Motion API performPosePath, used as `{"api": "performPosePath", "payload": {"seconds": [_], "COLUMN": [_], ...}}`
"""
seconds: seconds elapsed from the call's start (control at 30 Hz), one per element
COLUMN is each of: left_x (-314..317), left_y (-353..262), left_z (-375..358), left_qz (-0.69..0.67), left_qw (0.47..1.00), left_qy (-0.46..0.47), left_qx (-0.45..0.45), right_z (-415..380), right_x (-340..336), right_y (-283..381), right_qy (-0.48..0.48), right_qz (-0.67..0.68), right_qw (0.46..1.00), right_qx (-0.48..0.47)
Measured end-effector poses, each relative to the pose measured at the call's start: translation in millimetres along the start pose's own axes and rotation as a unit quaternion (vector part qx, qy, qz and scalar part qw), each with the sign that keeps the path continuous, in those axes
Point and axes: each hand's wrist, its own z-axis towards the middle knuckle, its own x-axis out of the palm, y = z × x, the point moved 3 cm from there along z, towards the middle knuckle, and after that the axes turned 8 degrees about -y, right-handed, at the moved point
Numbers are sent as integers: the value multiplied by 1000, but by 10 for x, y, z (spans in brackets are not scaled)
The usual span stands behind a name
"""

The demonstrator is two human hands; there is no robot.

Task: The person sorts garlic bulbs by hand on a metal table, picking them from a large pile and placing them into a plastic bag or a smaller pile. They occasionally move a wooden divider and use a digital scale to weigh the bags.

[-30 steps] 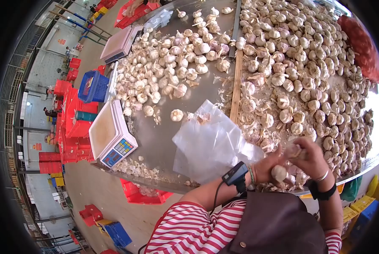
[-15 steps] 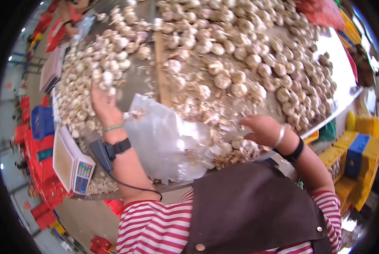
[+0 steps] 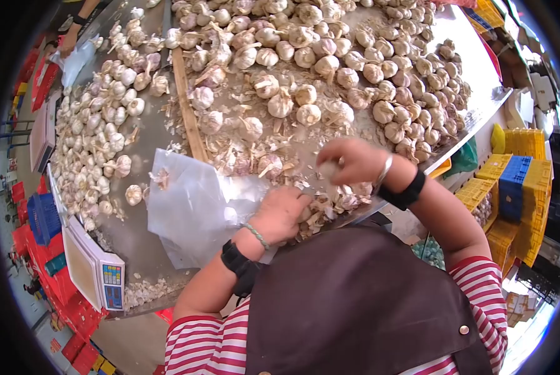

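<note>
My right hand (image 3: 355, 161) is closed around a pale garlic bulb (image 3: 329, 169), held above the table's front edge and slightly blurred. My left hand (image 3: 279, 215) is low at the front edge, its fingers curled down beside loose garlic and dry skins (image 3: 320, 212); what they grip is hidden. A clear plastic sheet (image 3: 189, 206) lies flat under and left of my left wrist. Unsorted garlic bulbs (image 3: 280, 105) are spread over the table beyond my hands. Cleaner white garlic bulbs (image 3: 95, 131) are heaped at the left, past a wooden strip (image 3: 187, 109).
A digital scale (image 3: 92, 265) stands at the table's left edge, with another scale (image 3: 44, 131) farther back. Another person's hand (image 3: 69, 44) is at the far left. Yellow crates (image 3: 533, 206) and a blue crate (image 3: 513, 184) stand at the right.
My left hand has come from the white garlic heap at the left to the front edge. My right hand has moved left and now holds a garlic bulb. The view has shifted.
</note>
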Motion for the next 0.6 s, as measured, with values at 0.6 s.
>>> {"api": "performPosePath", "payload": {"seconds": [0.6], "left_x": [106], "left_y": [-149], "left_z": [593], "left_qz": [-328], "left_qw": [937], "left_qy": [30], "left_qx": [-115], "right_z": [-431], "right_x": [203], "right_y": [-20], "right_qy": [160], "right_qz": [-391], "right_qw": [903], "right_qx": [74]}}
